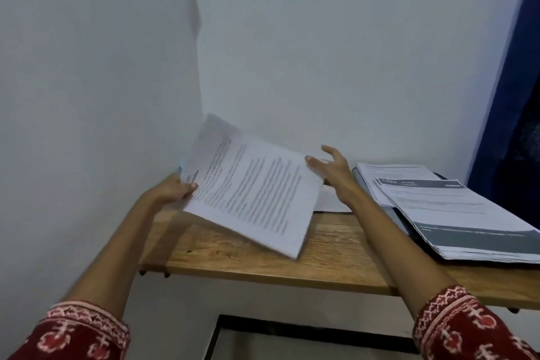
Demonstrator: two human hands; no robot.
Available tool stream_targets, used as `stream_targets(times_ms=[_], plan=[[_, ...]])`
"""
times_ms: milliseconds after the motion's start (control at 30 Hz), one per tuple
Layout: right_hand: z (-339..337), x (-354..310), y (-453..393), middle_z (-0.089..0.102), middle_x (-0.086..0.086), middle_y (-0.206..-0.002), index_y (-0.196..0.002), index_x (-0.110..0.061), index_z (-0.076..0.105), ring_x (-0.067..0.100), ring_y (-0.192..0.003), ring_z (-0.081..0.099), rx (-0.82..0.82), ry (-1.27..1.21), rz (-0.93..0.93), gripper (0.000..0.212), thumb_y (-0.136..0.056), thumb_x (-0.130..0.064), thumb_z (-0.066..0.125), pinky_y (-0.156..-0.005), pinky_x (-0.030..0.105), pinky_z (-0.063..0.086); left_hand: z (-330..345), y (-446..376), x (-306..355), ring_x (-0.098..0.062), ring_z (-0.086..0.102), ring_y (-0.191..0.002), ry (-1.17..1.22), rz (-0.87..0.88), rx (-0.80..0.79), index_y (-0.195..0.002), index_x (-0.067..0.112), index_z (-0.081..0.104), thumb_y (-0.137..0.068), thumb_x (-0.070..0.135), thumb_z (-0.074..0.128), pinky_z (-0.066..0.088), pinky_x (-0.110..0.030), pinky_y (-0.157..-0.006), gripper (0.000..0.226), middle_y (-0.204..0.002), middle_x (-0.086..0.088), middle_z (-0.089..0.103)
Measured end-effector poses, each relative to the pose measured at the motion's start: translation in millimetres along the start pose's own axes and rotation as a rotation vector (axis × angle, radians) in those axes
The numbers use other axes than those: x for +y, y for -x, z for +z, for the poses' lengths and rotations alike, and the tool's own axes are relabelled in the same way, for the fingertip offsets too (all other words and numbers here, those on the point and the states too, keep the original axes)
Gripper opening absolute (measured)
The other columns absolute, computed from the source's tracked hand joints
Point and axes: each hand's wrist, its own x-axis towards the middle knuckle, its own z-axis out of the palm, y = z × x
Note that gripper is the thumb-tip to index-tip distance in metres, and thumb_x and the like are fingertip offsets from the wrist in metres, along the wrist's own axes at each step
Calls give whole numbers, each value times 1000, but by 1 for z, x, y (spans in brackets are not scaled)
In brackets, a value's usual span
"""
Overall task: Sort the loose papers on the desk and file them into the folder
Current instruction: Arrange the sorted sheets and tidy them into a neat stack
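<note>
Head view. Desk (336,260) spans lower centre to right edge, carries all. Pile (455,213) at right lies on dark folder (358,177), likely already filed. Sheaf (251,184) at centre, tilted off desk so free hand can reach it. Left hand (172,190) pinches sheaf's left edge, thumb on top. Right hand (333,169) at sheaf's far corner, fingers spread, holding nothing; contact unclear.

I see a bundle of white printed pages (254,193) tilted up off the wooden desk (330,245), its left edge raised. To the right a stack of papers (455,213) — the top sheet bearing dark grey bands — lies flat on a dark folder (401,219). One more white sheet (331,202) lies flat on the desk behind the bundle — mostly hidden.
</note>
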Motion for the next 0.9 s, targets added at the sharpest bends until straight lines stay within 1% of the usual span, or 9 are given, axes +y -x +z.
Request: stream_targets(times_ms=[133, 200, 267, 333, 433, 533, 600, 733, 900], plan=[[19, 2, 3, 47, 0, -124, -144, -22, 29, 17, -112, 52, -322, 361, 89, 79, -80, -33, 74, -85, 30, 46, -29, -11, 0, -22, 57, -101, -501, -64, -323, -108, 7, 54, -95, 20, 52, 44, -34, -95, 18, -112, -10, 60], [44, 10, 12, 55, 4, -122, -127, -19, 49, 18, -104, 59, -453, 336, 117, 50, -83, -22, 72, -79, 28, 51, -29, -22, -2, -24, 57, -106, -594, -81, -359, -110, 5, 56, -93, 28, 55, 42, -39, -101, 28, -116, -10, 61], [64, 22, 18, 65, 12, -116, -103, -22, 59, 21, -91, 68, -408, 220, 112, 25, -84, -8, 69, -80, 36, 56, -23, -20, 3, -25, 59, -103, -600, -47, -322, -110, 4, 58, -91, 29, 58, 45, -37, -95, 31, -111, -11, 64], [72, 29, 17, 67, 12, -107, -99, -20, 60, 21, -83, 69, -290, 195, 91, 24, -85, -2, 66, -78, 36, 57, -17, -14, 4, -23, 56, -94, -500, 15, -114, -104, 8, 60, -89, 19, 62, 44, -29, -81, 19, -97, -5, 64], [74, 33, 13, 67, 15, -105, -109, -12, 59, 17, -74, 66, -149, 99, 125, 29, -84, 0, 66, -61, 25, 53, -12, -3, -13, -28, 58, -98, -207, -43, 349, -119, 10, 55, -87, 21, 64, 47, -35, -82, 35, -111, -12, 62], [84, 34, 14, 67, 13, -108, -98, -13, 59, 23, -81, 66, -36, 6, 177, 21, -85, 2, 64, -69, 31, 55, -5, 11, -20, -20, 55, -52, 229, -344, 0, -92, 5, 52, -97, 37, 46, 48, -30, -53, 33, -62, -9, 57], [99, 38, 17, 65, 11, -105, -99, -16, 57, 25, -86, 64, 4, 34, 183, 24, -85, 3, 62, -77, 33, 55, 0, 13, -24, -21, 60, -61, 308, -395, -70, -94, 4, 55, -98, 31, 45, 50, -32, -56, 30, -70, -8, 62], [138, 49, 31, 63, 5, -105, -111, -14, 54, 17, -84, 61, -32, 171, 199, 28, -88, 1, 54, -59, 23, 50, -5, 5, -35, -30, 57, -95, -171, -335, 171, -113, -10, 54, -94, 3, 44, 45, -36, -77, 26, -115, -22, 59], [184, 56, 35, 58, 1, -114, -120, -16, 42, 18, -99, 59, -44, 354, 101, 34, -90, -4, 53, -82, 36, 55, -11, 3, -41, -31, 54, -114, -610, -271, 181, -124, -2, 50, -94, 7, 43, 44, -32, -89, 32, -126, -17, 55]])
